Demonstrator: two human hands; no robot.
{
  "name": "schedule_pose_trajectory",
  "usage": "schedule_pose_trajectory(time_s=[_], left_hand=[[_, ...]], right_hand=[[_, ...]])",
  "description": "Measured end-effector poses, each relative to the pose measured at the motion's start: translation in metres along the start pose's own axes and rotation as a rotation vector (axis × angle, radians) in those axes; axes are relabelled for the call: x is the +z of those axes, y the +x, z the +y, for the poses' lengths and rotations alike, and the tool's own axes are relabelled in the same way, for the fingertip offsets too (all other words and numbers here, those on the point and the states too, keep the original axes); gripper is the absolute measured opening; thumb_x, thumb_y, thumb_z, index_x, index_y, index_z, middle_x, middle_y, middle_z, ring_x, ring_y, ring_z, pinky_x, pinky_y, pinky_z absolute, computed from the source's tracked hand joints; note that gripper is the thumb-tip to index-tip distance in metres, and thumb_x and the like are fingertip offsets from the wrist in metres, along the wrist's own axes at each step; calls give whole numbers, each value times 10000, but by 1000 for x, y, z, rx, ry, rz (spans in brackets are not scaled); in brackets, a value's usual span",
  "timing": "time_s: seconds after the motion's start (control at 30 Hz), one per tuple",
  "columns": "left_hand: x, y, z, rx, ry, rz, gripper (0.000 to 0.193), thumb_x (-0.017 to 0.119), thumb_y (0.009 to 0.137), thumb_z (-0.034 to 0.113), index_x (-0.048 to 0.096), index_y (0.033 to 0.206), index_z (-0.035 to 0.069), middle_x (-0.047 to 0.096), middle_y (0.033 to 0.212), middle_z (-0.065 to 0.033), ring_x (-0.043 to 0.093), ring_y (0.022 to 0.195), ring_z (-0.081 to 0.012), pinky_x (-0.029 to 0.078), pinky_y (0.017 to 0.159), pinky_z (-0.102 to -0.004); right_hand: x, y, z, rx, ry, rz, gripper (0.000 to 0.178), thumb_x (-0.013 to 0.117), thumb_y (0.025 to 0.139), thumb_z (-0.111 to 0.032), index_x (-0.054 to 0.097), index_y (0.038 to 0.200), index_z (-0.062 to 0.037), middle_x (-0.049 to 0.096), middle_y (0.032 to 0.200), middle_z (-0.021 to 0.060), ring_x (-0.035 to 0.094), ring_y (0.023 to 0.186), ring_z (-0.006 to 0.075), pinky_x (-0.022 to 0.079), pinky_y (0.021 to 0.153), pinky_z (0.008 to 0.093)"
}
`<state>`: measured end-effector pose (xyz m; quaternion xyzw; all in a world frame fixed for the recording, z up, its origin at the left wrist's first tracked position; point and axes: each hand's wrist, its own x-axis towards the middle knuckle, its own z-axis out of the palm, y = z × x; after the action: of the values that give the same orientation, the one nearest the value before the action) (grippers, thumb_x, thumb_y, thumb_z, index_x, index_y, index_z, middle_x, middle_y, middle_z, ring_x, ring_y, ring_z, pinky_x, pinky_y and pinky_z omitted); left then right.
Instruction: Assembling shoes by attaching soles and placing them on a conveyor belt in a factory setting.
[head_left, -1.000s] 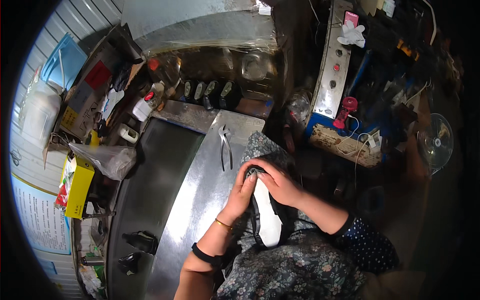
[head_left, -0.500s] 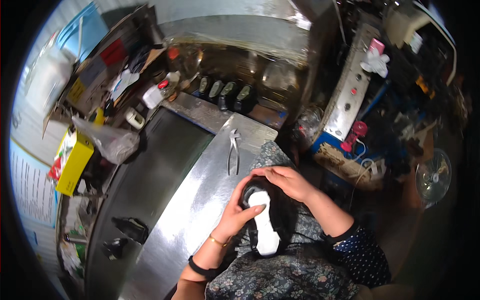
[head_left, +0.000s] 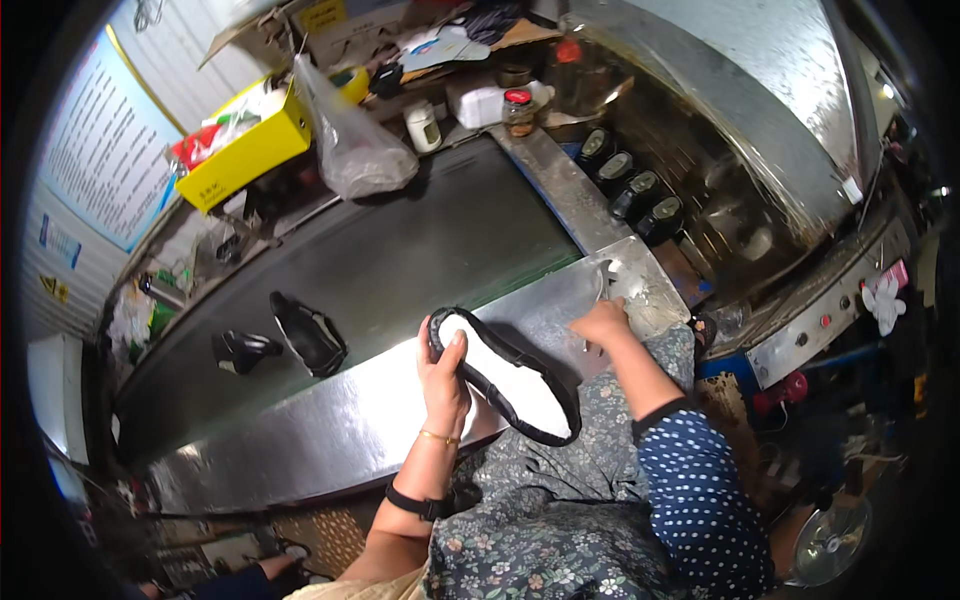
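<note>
My left hand (head_left: pixel 445 385) grips one end of a black shoe upper (head_left: pixel 508 411), its thumb lying on the white insole board (head_left: pixel 505 372) that faces up. The shoe is tilted above the front edge of the metal worktop. To the right, my right hand (head_left: pixel 604 324) is down on the worktop with curled fingers around the handles of metal pliers (head_left: pixel 605 277). The jaws point away from me, and the hand partly covers the handles. On the dark conveyor belt to the left lie two more black shoe pieces, a longer one (head_left: pixel 308 335) and a shorter one (head_left: pixel 243 351).
The shiny metal worktop (head_left: pixel 290 440) borders the dark belt (head_left: pixel 420 240). Several black shoes (head_left: pixel 638 190) stand by the machine opening at the far right. A yellow box (head_left: pixel 250 155), a plastic bag (head_left: pixel 365 165), a white bottle (head_left: pixel 423 128) and a red-lidded jar (head_left: pixel 518 113) line the back.
My view has swung left. My right hand has left the shoe and moved to the pliers. My left hand has carried the shoe from my lap toward the worktop and turned it.
</note>
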<state>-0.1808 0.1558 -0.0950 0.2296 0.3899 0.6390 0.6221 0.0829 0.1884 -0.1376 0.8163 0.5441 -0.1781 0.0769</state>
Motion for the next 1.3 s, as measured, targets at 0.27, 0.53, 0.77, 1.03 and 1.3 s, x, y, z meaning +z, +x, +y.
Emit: schedule_pose_trajectory(time_s=[0.27,0.53,0.77,1.03,1.3], left_hand=[[-45,31,-40,-46,455,-56,741,807,778,162,354,1339,-12,549,1150,-115,558,1003,-164,475,873,-285],[39,-21,37,-78,-9,-211,755,679,697,-128,403,1379,40,515,1224,-83,573,1025,-167,526,845,-294],[111,-102,27,-120,98,-674,762,768,738,-18,411,1408,50,500,1263,-57,519,1121,-147,422,990,-309],[79,-114,-59,-176,526,-999,571,734,803,184,406,1260,86,292,1433,-115,432,1225,-189,338,1058,-331],[101,-142,-69,-244,460,-849,226,466,1029,226,575,1127,54,578,1123,-11,489,1015,-87,384,919,-242]], right_hand=[[-23,-91,8,89,1667,-411,129,507,954,-135,521,1038,-39,622,912,90,598,670,165,515,576,321],[-12,-200,43,-301,1835,-96,169,524,982,-89,477,1115,5,584,1033,107,606,783,158,561,708,357],[-56,-286,109,-90,1524,323,246,549,964,-238,574,877,-9,553,734,26,534,694,104,442,631,264],[-23,-388,120,22,1558,123,282,507,993,-198,610,1098,42,657,1086,149,629,991,160,480,889,294],[-13,-375,107,-90,1918,-325,374,446,1042,-205,512,1312,46,626,1152,132,598,1126,199,462,959,311]])
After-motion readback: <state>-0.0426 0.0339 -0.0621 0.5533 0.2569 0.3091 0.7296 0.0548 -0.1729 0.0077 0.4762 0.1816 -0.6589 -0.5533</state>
